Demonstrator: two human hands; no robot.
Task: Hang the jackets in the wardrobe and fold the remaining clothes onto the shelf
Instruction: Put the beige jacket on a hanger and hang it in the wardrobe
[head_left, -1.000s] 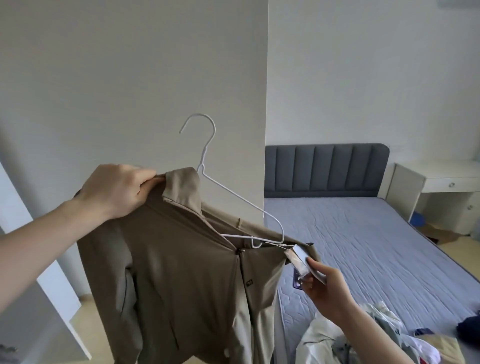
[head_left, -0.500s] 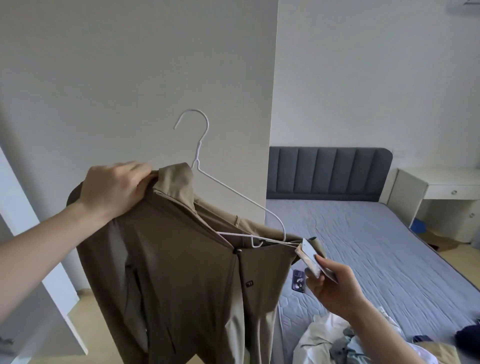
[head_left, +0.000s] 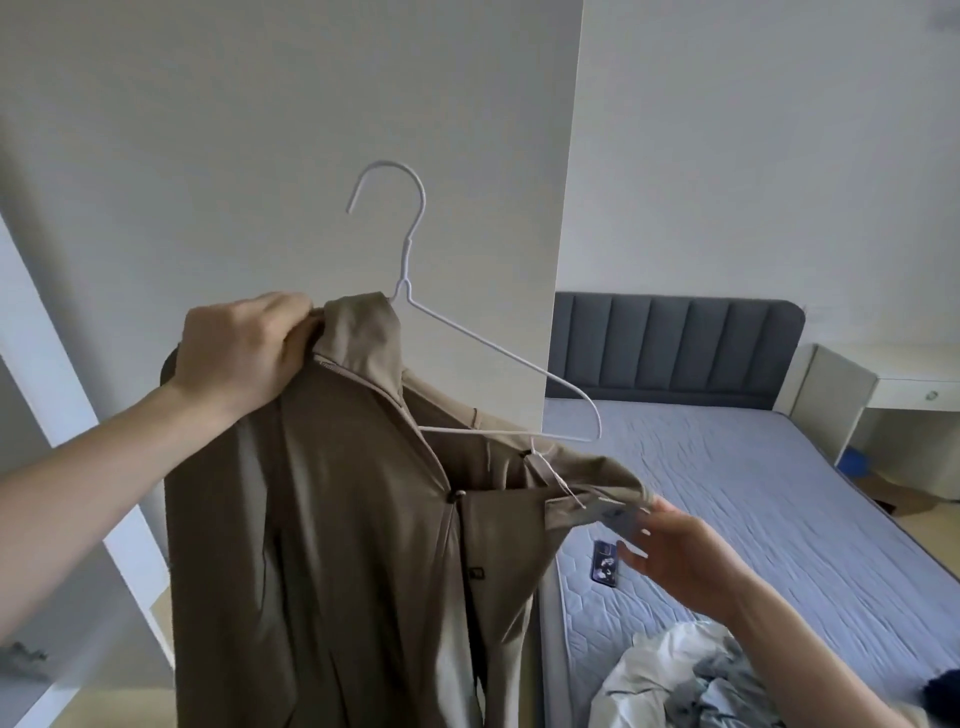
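While the right hand (head_left: 685, 561) works nearest the camera, I note its fingers loosely spread, thumb and forefinger seeming to pinch a pale paper tag (head_left: 618, 514) tied to the jacket; motion blur keeps me from being sure of the pinch. Just below it lies a heap of pale clothes (head_left: 685, 680) on the mattress edge, not yet folded.

Left hand (head_left: 244, 353): fist closed on the tan jacket (head_left: 332, 519) at the collar and shoulder, carrying the garment's weight. Jacket hangs in front of me, buttoned at the top. White wire hanger (head_left: 410, 270) sits half in: its left arm is hidden under the cloth, its right arm and corner stand bare above the drooping right shoulder.

My judgement: the step in hand is seating that right shoulder. Lift the fabric up and over the bare hanger corner, tuck the tag inside, then level the collar around the neck of the hook before carrying it off.

Farther: a dark phone (head_left: 604, 564) on the blue mattress (head_left: 753, 493), grey padded headboard (head_left: 675, 348), white desk (head_left: 893, 384). White wardrobe panel (head_left: 311, 130) behind the hanger; no rail in view.
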